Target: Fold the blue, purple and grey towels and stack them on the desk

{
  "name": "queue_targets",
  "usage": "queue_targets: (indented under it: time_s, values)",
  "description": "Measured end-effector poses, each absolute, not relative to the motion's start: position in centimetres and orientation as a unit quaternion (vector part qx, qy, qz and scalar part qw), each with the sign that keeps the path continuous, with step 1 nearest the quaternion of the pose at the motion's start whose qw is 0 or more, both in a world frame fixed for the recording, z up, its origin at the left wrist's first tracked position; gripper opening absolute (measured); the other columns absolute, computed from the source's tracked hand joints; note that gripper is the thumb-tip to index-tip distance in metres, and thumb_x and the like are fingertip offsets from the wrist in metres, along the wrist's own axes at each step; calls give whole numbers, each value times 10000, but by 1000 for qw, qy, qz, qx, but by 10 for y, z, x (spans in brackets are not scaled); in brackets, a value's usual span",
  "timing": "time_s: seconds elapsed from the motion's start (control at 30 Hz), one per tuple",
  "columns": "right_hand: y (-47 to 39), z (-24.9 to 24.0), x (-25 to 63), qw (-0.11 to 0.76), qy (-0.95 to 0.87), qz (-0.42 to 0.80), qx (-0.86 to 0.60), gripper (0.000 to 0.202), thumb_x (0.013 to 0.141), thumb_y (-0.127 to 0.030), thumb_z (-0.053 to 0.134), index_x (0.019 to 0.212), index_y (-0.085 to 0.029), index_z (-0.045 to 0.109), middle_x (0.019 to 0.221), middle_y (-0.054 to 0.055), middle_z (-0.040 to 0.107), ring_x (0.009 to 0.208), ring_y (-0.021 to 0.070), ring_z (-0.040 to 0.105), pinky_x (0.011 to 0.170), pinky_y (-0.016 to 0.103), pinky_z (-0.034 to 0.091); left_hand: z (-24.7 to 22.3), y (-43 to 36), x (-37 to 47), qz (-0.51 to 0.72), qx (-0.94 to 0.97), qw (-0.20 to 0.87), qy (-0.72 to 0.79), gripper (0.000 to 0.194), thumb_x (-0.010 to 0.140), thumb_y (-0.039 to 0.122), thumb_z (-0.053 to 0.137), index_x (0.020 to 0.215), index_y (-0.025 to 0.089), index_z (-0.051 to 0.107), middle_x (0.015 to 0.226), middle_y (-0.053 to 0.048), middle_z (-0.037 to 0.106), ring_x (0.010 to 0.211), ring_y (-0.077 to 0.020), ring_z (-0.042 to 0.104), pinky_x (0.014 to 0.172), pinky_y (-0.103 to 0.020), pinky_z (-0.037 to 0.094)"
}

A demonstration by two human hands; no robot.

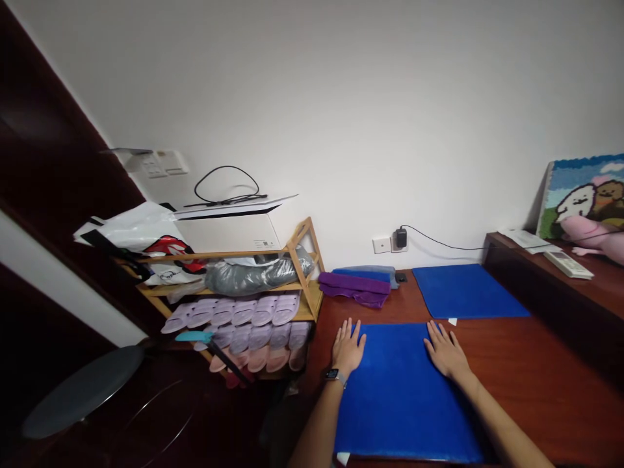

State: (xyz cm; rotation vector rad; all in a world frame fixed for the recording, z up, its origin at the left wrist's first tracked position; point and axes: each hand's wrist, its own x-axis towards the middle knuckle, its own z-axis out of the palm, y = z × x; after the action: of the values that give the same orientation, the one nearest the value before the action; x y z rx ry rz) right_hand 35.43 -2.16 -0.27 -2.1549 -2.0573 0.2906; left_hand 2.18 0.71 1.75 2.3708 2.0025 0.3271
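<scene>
A blue towel (397,396) lies spread flat on the reddish-brown wooden table (550,370) before me. My left hand (348,348) rests palm down on its far left corner, fingers stretched out, with a watch on the wrist. On the far right corner lies my right hand (446,350), also flat with the fingers apart. Beyond it a second blue towel (468,290) is laid flat. Towards the wall, a folded purple towel (355,288) sits in front of folded blue and grey ones. A white tag pokes out at the near left edge of the first towel.
At the left stands a wooden rack (307,260) holding slippers (244,311), bags and a white box (229,233). A round stool (82,390) is at lower left. A plugged-in black adapter (401,237) trails its cable rightward to a raised ledge with a remote control (568,264) and pink plush toy (592,237).
</scene>
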Motion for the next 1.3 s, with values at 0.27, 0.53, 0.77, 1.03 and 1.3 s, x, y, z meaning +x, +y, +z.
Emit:
queue_targets:
  time_s: [0.27,0.53,0.77,1.03,1.3]
  values:
    - [-15,6,350,49,-692,90,-714,733,1033,-471,130,1661,-99,192,1727,49,192,1606,216,134,1305,437,106,19,10,27,98,754,6,650,603,1066,468,332,1611,219,398,1695,-111,325,1579,-278,253,1280,-485,218]
    - [-12,5,350,66,-699,99,-706,735,1042,-474,128,1657,-73,178,1731,71,174,1608,215,118,1308,416,94,29,4,65,112,787,-24,606,587,1089,430,259,1598,185,418,1675,-102,365,1567,-258,288,1286,-491,217]
    - [-10,3,354,56,-705,99,-700,702,1040,-408,155,1656,-74,188,1732,73,163,1608,208,120,1306,417,96,19,-16,190,143,857,57,492,623,1093,539,195,1603,256,414,1666,-41,383,1554,-201,320,1292,-410,253]
    - [-10,-1,354,68,-696,103,-707,724,1047,-465,115,1663,-89,174,1733,66,173,1609,197,113,1308,416,85,12,5,57,100,761,-6,641,613,1082,482,258,1619,214,381,1679,-98,347,1566,-274,289,1274,-508,255]
    - [5,-4,353,48,-697,100,-708,722,1042,-458,128,1667,-97,174,1737,65,164,1608,211,121,1305,416,93,11,14,15,76,742,-31,665,611,1073,445,285,1616,183,385,1687,-110,330,1565,-274,293,1276,-486,248]
